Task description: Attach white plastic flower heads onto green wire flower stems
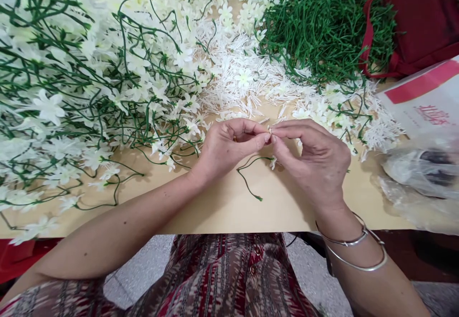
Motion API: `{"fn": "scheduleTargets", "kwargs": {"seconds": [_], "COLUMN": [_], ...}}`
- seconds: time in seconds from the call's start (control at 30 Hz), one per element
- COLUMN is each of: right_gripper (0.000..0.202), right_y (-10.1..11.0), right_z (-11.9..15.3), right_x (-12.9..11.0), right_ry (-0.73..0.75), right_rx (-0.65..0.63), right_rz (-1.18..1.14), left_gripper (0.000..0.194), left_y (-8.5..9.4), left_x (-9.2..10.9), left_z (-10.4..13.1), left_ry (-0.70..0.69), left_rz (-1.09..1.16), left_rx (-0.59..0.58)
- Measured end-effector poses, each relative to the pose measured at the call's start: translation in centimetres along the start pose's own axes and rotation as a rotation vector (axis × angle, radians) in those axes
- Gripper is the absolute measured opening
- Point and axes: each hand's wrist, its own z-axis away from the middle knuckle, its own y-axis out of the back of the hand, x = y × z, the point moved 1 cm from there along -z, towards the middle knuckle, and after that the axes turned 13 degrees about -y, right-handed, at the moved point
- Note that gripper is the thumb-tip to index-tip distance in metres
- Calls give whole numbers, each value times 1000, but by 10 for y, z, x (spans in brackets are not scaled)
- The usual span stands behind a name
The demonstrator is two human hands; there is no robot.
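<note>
My left hand [225, 147] and my right hand [315, 161] meet over the table, thumbs and forefingers pinched together. Between the fingertips shows a tiny white piece [269, 129], mostly hidden, so its exact kind is unclear. Below the hands, a branched green plastic stem [247, 183] lies on the tabletop, with a small white flower part [273, 163] at its upper end by my right thumb. Just beyond the fingers are loose thin white sticks [233, 80], like flower stamens, and a loose white petal piece [244, 77].
White artificial flowers on green stems [107, 78] fill the left side. A heap of bare green stems [315, 35] sits at the back right. On the right are a red bag [426, 20], a white printed bag [430, 97] and clear plastic bags [419, 202]. The table's front edge [229, 232] is close.
</note>
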Motion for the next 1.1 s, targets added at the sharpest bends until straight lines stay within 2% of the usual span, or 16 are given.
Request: {"fn": "scheduleTargets", "kwargs": {"seconds": [0.33, 0.6, 0.87, 1.1], "right_gripper": [18, 16, 13, 14], "right_y": [-2, -4, -4, -4], "right_z": [1, 3, 3, 3], "right_x": [2, 1, 1, 1], "right_ry": [31, -66, -131, -142], "right_rx": [-10, -22, -20, -41], "right_rz": [-31, -74, -103, -126], "left_gripper": [25, 20, 32, 24], "left_y": [-1, -2, 1, -1], "left_x": [-3, -6, -6, -6], "left_z": [-2, -3, -2, -3], "left_ry": [35, 19, -4, 4], "left_rz": [41, 51, 59, 34], "left_rx": [36, 15, -23, -7]}}
